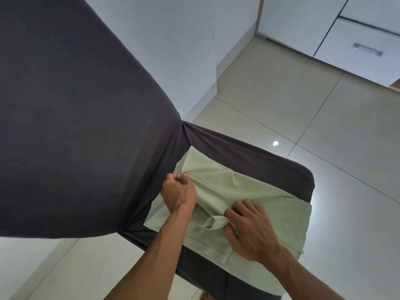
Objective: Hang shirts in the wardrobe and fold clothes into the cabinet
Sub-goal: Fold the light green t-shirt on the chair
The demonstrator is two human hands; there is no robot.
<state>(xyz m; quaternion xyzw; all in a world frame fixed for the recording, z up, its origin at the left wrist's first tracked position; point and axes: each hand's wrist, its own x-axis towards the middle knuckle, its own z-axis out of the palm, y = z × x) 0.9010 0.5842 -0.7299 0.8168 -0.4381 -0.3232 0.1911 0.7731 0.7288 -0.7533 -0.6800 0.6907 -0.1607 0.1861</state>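
Both hands work a pale green garment (249,191) on the dark-covered chair seat (270,154): left hand (178,191) fist-clenched on its back edge, right hand (249,230) pinching a bunched fold mid-seat.

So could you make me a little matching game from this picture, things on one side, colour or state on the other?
Things:
1. garment
2. chair cover
3. cabinet drawer
4. left hand

Colour or state:
A. white, with a metal handle
B. dark grey, stretched over the seat
C. pale green, lying on the seat
D. fist pinching the cloth's edge

Pairs: 1-C, 2-B, 3-A, 4-D
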